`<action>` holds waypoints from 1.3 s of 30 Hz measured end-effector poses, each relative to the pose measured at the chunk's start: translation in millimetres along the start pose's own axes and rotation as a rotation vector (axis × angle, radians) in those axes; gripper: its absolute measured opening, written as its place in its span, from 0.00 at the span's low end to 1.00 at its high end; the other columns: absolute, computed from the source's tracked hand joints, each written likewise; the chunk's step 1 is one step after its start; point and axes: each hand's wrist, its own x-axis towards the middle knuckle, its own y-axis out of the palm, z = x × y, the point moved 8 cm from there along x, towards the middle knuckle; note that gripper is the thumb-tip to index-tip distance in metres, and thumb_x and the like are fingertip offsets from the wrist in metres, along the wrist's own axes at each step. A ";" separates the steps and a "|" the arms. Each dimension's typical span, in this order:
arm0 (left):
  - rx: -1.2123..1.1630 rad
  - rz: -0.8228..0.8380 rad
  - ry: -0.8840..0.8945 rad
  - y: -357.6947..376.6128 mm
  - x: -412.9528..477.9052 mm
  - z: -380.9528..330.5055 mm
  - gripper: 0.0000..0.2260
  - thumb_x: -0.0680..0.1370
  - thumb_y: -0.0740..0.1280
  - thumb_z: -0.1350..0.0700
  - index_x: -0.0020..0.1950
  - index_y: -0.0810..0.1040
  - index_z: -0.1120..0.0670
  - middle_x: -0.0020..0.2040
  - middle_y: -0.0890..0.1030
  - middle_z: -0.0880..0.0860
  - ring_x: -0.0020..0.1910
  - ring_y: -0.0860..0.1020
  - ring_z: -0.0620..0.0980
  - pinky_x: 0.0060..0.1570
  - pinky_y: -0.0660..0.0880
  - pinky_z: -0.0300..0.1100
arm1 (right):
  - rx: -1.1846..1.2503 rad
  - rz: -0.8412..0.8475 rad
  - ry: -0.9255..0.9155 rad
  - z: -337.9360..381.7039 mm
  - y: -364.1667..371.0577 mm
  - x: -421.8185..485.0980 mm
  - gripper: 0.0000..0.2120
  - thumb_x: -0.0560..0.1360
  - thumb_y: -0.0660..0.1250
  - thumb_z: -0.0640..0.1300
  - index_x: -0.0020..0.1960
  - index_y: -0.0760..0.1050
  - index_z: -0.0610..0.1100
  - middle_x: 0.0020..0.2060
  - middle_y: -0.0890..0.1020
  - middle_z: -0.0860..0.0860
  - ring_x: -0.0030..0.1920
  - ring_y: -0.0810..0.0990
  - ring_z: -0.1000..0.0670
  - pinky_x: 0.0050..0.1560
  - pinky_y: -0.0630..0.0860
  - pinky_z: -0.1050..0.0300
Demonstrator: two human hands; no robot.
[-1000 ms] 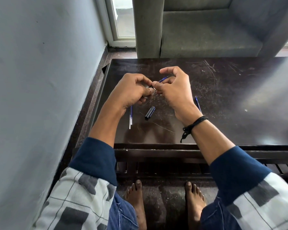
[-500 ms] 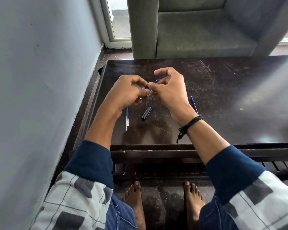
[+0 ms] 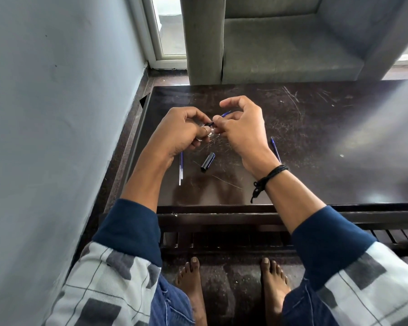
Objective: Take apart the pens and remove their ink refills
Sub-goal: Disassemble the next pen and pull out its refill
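Observation:
Above the dark table [image 3: 316, 142], my left hand [image 3: 181, 130] and my right hand [image 3: 243, 128] meet at their fingertips. My left fingers curl round a clear pen barrel, mostly hidden in the fist. My right thumb and fingers pinch a thin blue ink refill [image 3: 224, 114], whose far end sticks out past the fingers. A loose refill [image 3: 181, 168] lies on the table under my left wrist. A black pen cap [image 3: 207, 162] lies between my hands' wrists. Another blue pen piece [image 3: 275, 149] lies right of my right wrist.
A grey wall runs along the left of the table. A grey sofa [image 3: 280, 48] stands behind the table's far edge. The table's front rail [image 3: 222, 217] is near my knees, and my bare feet rest on the floor below.
My hands have drawn slightly apart, and a short dark length of pen now shows between the fingertips. The parts lying on the table have not moved.

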 end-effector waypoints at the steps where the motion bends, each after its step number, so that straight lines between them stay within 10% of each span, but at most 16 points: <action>1: 0.000 0.001 0.000 0.3 0.0 0.3 0.04 0.77 0.72 0.61 0.51 0.84 0.53 0.38 0.86 0.54 0.29 0.76 0.43 0.34 0.75 0.38 | -0.001 0.001 0.002 -0.1 0.0 0.1 0.12 0.74 0.74 0.39 0.50 0.75 0.54 0.34 0.85 0.49 0.41 0.86 0.47 0.51 0.82 0.38; 9: 0.012 0.026 0.013 1.0 -1.4 -2.3 0.06 0.79 0.70 0.62 0.53 0.83 0.53 0.38 0.86 0.54 0.30 0.75 0.43 0.33 0.75 0.35 | 0.136 -0.066 0.064 0.2 -10.0 1.5 0.11 0.77 0.67 0.34 0.54 0.75 0.47 0.45 0.84 0.39 0.37 0.87 0.48 0.42 0.83 0.51; 27: -0.028 0.031 0.007 1.3 -1.2 0.3 0.07 0.77 0.73 0.63 0.55 0.83 0.58 0.41 0.86 0.58 0.36 0.80 0.50 0.36 0.78 0.39 | 0.203 0.027 0.106 -4.2 -1.0 -1.3 0.23 0.72 0.75 0.34 0.61 0.70 0.46 0.37 0.87 0.44 0.45 0.87 0.44 0.56 0.82 0.42; 39: -0.005 0.045 0.004 2.5 -0.9 1.1 0.07 0.77 0.72 0.65 0.54 0.83 0.57 0.40 0.87 0.57 0.28 0.79 0.42 0.33 0.78 0.35 | 0.354 0.042 0.189 -6.4 -1.7 -5.9 0.25 0.73 0.75 0.31 0.64 0.70 0.42 0.35 0.83 0.47 0.35 0.84 0.53 0.37 0.79 0.64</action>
